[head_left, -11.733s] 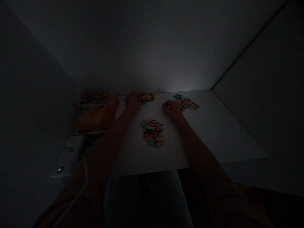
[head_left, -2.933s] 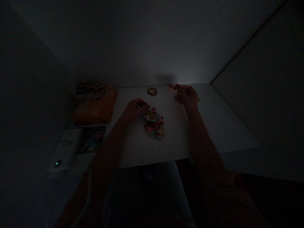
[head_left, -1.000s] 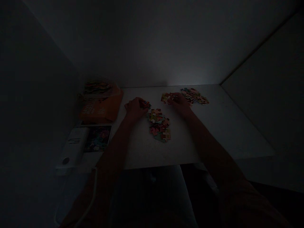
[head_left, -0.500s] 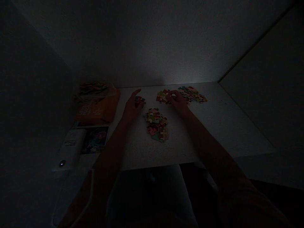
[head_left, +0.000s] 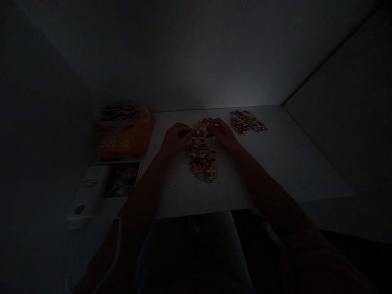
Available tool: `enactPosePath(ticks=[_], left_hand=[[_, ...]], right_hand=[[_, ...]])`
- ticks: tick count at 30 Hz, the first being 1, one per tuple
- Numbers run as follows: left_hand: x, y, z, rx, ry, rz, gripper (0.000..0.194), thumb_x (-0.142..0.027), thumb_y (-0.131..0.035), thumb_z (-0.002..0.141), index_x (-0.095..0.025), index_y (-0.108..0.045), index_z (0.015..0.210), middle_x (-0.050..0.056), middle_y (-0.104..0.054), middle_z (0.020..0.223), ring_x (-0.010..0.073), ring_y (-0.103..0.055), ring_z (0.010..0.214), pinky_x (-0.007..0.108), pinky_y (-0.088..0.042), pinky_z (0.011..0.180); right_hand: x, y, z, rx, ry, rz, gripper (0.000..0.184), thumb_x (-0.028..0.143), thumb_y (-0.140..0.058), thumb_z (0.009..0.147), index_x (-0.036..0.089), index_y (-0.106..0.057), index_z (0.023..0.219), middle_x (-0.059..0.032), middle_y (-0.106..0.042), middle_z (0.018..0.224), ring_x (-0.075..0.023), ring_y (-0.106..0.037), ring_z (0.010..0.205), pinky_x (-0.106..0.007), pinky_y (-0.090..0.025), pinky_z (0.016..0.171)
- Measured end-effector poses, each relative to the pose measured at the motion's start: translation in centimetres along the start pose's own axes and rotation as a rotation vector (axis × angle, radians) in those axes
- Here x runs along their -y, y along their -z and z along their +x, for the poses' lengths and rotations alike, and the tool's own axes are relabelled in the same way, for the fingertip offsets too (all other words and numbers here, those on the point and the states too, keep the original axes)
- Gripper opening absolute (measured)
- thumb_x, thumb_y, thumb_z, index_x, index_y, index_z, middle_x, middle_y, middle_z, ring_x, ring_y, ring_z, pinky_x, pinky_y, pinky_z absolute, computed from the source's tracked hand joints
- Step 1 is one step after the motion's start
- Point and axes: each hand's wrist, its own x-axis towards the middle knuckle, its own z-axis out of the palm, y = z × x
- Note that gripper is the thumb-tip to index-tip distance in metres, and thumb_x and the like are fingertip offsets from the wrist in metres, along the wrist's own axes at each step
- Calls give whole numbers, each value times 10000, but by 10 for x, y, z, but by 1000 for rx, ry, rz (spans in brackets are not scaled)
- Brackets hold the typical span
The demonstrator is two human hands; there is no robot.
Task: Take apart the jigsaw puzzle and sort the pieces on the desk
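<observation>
Both hands work close together in the dim light, over the middle of a white table (head_left: 275, 163). My left hand (head_left: 177, 140) has its fingers closed at the left edge of a small cluster of joined jigsaw pieces (head_left: 200, 128). My right hand (head_left: 223, 133) pinches the cluster's right edge. Just below them lies a loose pile of colourful jigsaw pieces (head_left: 202, 161). A second group of pieces (head_left: 247, 121) sits further back to the right. The darkness hides exactly which pieces my fingers hold.
On the left stand an orange cardboard box (head_left: 125, 139) with a stack of printed pieces (head_left: 118, 113) behind it, a floral picture card (head_left: 121, 179), and a white device (head_left: 90, 192) with a white cable (head_left: 114, 245). Pale walls close the back and both sides.
My left hand has moved right from beside the pile to the cluster. My right hand has shifted slightly left, and both hands now meet at the cluster.
</observation>
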Motion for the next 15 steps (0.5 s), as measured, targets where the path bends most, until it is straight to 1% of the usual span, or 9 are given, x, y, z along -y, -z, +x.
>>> enactPosePath(ticks=[3,6,9,12,15], left_hand=[[4,2,1,-95,64,19,256,-432,-808,1048,-212,-800,918,71,-718,1004,191,-691,872,362,-581,866],[8,6,3,-201,171,28,277,-456,-787,1060,-205,-776,944,69,-725,1001,186,-699,876,348,-592,882],[12,9,3,-256,214,41,318,-509,-752,1079,-211,-764,970,69,-728,996,186,-701,888,342,-598,885],[16,10,3,-278,192,58,351,-547,-725,1086,-221,-757,959,77,-730,999,201,-705,923,354,-601,900],[19,11,3,-291,185,52,372,-568,-731,1081,-219,-745,952,86,-726,1001,214,-707,932,372,-598,904]], right_hand=[[1,11,2,-67,31,-98,708,1006,-722,902,301,-693,954,-14,-649,841,-215,-632,786,-381,-583,756],[2,19,4,-128,14,-108,734,1032,-719,874,299,-718,921,-3,-592,779,-199,-545,720,-367,-524,694],[2,18,6,-149,-16,-5,724,1022,-762,832,304,-690,903,-7,-654,824,-179,-541,690,-354,-513,663],[2,13,8,-154,-37,60,669,958,-800,840,311,-661,939,-16,-746,927,-168,-591,703,-345,-546,675],[1,11,8,-147,-38,98,636,885,-871,829,313,-620,952,-15,-789,954,-169,-642,728,-341,-571,693]])
